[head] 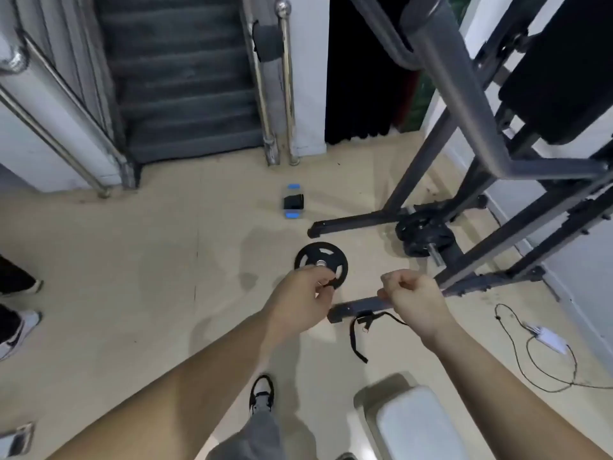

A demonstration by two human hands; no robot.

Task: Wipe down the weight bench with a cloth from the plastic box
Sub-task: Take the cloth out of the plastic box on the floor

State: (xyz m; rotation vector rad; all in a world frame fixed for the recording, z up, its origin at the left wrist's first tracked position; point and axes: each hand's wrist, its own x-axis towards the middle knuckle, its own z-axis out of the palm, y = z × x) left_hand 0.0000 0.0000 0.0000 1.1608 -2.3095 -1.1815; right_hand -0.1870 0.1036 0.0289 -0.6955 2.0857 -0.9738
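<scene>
A small clear plastic box with blue latches sits on the beige floor ahead, with a dark cloth folded inside. The weight bench shows its pale padded seat at the bottom right, a black back pad at the upper right, and a dark grey frame. Both my arms reach forward at mid height, well short of the box. My left hand has its fingers curled over a black weight plate; nothing shows in it. My right hand is a loose fist above the frame's foot bar, holding nothing visible.
A black strap lies on the floor under my right hand. Stacked plates hang on the frame's peg. A white adapter with a cable lies at the right. Stairs with metal rails rise ahead. Another person's shoes stand at the left.
</scene>
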